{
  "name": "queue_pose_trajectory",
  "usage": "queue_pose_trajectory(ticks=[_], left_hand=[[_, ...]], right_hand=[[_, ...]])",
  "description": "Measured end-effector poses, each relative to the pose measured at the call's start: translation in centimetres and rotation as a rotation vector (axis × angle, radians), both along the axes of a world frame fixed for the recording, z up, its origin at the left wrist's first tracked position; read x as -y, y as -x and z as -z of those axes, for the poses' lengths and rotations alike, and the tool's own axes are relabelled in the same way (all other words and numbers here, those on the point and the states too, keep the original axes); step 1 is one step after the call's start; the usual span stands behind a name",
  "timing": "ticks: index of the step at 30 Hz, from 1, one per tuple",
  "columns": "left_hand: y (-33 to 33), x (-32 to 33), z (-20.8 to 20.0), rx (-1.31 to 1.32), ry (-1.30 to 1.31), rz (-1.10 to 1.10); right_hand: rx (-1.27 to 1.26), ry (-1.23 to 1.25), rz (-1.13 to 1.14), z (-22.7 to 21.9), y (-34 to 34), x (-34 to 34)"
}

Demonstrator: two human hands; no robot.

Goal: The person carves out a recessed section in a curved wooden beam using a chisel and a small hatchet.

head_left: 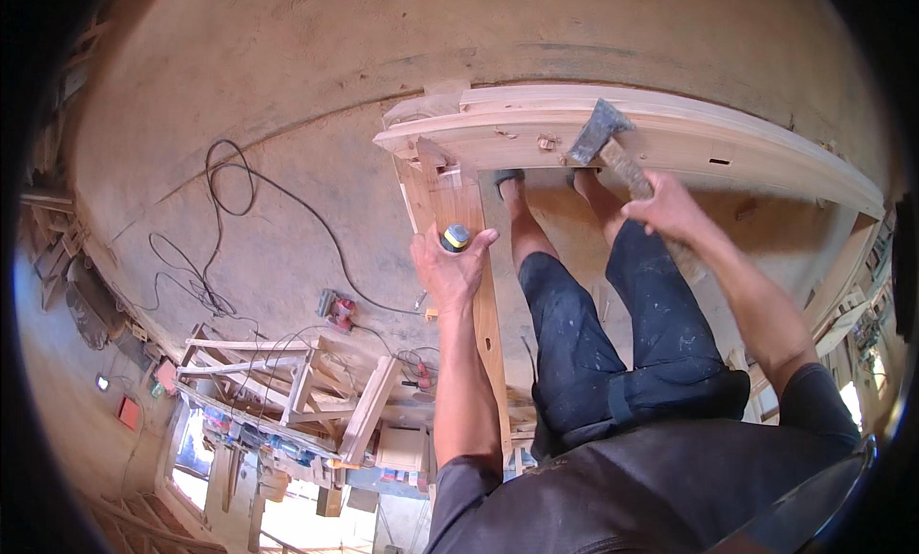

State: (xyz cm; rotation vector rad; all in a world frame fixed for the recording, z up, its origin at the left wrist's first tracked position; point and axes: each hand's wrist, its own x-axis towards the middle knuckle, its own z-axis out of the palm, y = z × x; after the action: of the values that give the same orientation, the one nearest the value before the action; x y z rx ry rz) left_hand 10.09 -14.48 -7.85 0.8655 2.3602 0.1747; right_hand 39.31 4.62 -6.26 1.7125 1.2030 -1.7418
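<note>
My left hand (448, 278) is closed around a chisel (457, 235), whose rounded grey end with a yellow band points up at me. Its blade is hidden below the hand. Under that hand runs a pale wooden board (462, 200), which meets a long wooden beam (661, 144) at the beam's left end. My right hand (667, 210) grips the wooden handle of a hatchet (600, 133). The dark metal head hangs over the beam, to the right of the chisel; whether it touches the wood I cannot tell.
On the floor at left, a black cable (325, 231) lies in loops near a red power tool (339, 309). Stacked wooden frames (306, 387) stand at the lower left. Another timber (847, 267) runs along the right. My feet are beside the beam.
</note>
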Motion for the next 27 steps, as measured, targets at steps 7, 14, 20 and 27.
queue_pose_trajectory(ticks=[7, 14, 20, 27], left_hand=[[3.4, 0.2, 0.7, 0.595, -0.028, -0.384], [4.3, 2.1, 1.9, 0.819, -0.195, -0.644], [2.0, 2.0, -0.8, 0.656, -0.305, -0.640], [1.4, 3.9, -2.3, 0.553, -0.313, -0.604]], right_hand=[[-0.094, -0.184, 0.041, -1.5, 4.7, 6.8], [-0.121, -0.519, -0.318, 3.8, 3.3, 4.1], [-0.034, -0.190, 0.616, -1.8, 9.3, 12.1], [-0.257, 0.195, 1.007, -4.1, 13.7, 16.4]])
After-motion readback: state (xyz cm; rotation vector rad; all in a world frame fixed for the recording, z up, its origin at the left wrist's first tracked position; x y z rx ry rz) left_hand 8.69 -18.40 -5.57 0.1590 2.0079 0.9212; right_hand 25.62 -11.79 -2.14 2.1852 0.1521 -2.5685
